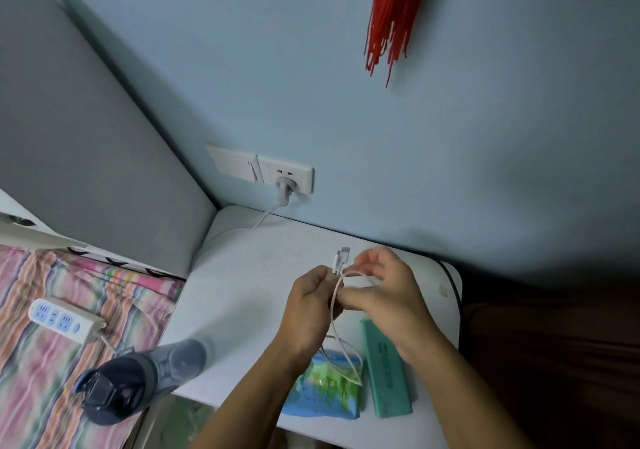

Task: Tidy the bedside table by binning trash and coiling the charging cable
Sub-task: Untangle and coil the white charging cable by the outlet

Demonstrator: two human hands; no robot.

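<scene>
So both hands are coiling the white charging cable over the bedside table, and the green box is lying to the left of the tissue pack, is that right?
Not quite. The head view shows the green box lying to the right of the tissue pack, not the left. The rest holds: the left hand and right hand are coiling the white charging cable over the bedside table.

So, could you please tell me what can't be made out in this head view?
- Charging cable: the middle stretch is hidden inside the left hand and right hand.
- Far end of the cable: lost against the blue tissue pack.
- Green box: print too small to read; the right wrist covers its upper end.
- Water bottle: blurred.
- Trash bin: none in frame.
</scene>
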